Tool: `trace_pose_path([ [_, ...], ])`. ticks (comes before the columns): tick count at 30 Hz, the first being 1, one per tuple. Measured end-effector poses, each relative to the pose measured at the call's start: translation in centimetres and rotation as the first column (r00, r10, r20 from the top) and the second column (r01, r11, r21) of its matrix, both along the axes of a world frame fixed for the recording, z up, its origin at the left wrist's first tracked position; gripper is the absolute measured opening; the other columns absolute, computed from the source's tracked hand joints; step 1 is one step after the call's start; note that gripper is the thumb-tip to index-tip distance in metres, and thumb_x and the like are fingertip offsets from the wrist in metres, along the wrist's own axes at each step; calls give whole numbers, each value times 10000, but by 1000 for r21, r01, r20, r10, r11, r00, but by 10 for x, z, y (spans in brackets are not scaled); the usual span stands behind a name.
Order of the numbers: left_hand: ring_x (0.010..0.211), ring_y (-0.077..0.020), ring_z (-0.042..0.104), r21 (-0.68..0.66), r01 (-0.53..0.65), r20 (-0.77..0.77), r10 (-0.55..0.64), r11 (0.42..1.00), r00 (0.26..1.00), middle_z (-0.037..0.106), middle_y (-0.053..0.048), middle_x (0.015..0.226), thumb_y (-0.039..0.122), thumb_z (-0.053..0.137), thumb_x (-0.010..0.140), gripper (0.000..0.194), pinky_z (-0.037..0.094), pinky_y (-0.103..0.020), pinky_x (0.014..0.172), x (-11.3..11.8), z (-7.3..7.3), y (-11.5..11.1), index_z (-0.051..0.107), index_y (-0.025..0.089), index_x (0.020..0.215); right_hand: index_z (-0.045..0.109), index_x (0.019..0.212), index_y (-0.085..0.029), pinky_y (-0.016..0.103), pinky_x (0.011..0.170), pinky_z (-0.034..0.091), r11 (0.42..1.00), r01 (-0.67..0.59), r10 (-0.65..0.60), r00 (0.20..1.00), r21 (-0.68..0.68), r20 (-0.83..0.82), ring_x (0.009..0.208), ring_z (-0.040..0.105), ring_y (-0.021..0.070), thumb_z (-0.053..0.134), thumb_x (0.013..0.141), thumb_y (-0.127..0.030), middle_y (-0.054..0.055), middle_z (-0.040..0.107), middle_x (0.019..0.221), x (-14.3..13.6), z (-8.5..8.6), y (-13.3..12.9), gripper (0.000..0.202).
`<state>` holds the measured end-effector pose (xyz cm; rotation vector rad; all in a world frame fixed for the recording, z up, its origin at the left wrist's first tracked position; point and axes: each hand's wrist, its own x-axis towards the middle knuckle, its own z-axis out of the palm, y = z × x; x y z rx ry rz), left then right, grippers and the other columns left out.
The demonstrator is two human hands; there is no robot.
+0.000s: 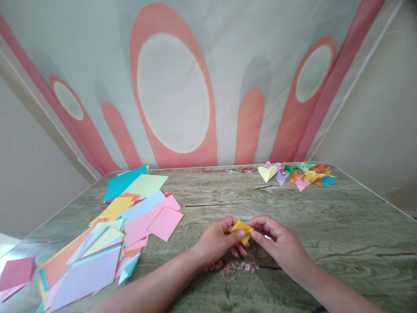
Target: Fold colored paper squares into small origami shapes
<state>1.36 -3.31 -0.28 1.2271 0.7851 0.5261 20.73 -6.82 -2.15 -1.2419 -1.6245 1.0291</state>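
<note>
A small piece of folded yellow origami paper point(241, 228) is held up between both hands, above the near middle of the wooden-patterned table point(208, 191). My left hand point(221, 239) pinches its left side, thumb on top and the other fingers behind and below. On the right side, my right hand point(273, 237) grips the corner between thumb and forefinger. The paper has angled, pointed edges. Its underside is hidden by my fingers.
Loose coloured paper sheets point(86, 278) are spread over the table's left side, with pink squares point(16, 274) at the far left edge. Several small folded paper figures point(312, 176) and a pale yellow paper heart point(267, 174) lie at the back right. A patterned cloth point(224, 78) hangs behind.
</note>
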Motion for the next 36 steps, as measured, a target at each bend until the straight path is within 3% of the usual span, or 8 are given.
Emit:
trace_pose_path([
  [4,636,-135,668,-41,56,17,-55,998,998,670,-62,830,561,604,802,454,455,-198,536,-1,2,1,550,139,961,611,877,-239,275,692,490,980,-31,4,990,196,139,733,613,160,562,890,-280,3,654,810,1,-3,1,65],
  [8,654,-133,664,-31,69,11,-69,997,998,669,-71,856,586,578,808,472,449,-189,521,-1,3,1,558,139,957,601,876,-248,283,677,486,955,-76,7,972,287,236,720,606,165,530,909,-243,7,639,803,3,-2,1,79],
  [13,638,-131,651,-10,93,11,-93,996,996,659,-74,859,587,522,843,456,455,-188,482,1,-2,-1,533,141,939,595,867,-256,298,721,492,940,-112,9,952,323,305,780,632,179,518,920,-234,14,650,845,3,-4,0,96],
  [20,599,-119,633,16,40,-16,-40,999,999,653,-60,819,614,469,857,462,421,-167,430,4,-8,-2,495,156,908,576,863,-245,308,721,485,950,-63,-55,931,307,361,790,621,182,549,910,-234,15,624,859,2,-3,-1,56],
  [24,617,-129,642,-7,64,0,-64,998,998,664,-75,810,616,449,867,474,433,-168,443,2,-10,-1,512,147,902,574,861,-232,299,735,478,937,-151,18,922,315,388,815,607,172,480,945,-197,25,605,883,1,2,-3,131],
  [27,654,-147,657,-28,90,49,-89,996,995,667,-96,840,600,449,876,476,457,-179,464,0,-9,1,533,132,908,579,883,-228,282,753,477,927,-185,66,936,326,346,846,599,162,462,955,-187,31,594,915,0,2,-2,144],
  [31,714,-175,674,-54,111,98,-105,992,990,667,-121,921,593,497,857,476,483,-200,494,-2,-6,3,548,128,945,585,895,-227,265,758,474,924,-143,42,960,355,277,846,595,155,505,944,-211,26,586,901,1,0,0,95],
  [36,737,-174,669,-69,142,24,-141,987,990,659,-97,928,584,579,807,465,503,-223,543,-4,-2,3,579,137,934,583,870,-224,264,750,465,916,-183,59,942,357,331,835,596,151,462,960,-191,25,596,890,3,2,-1,154],
])
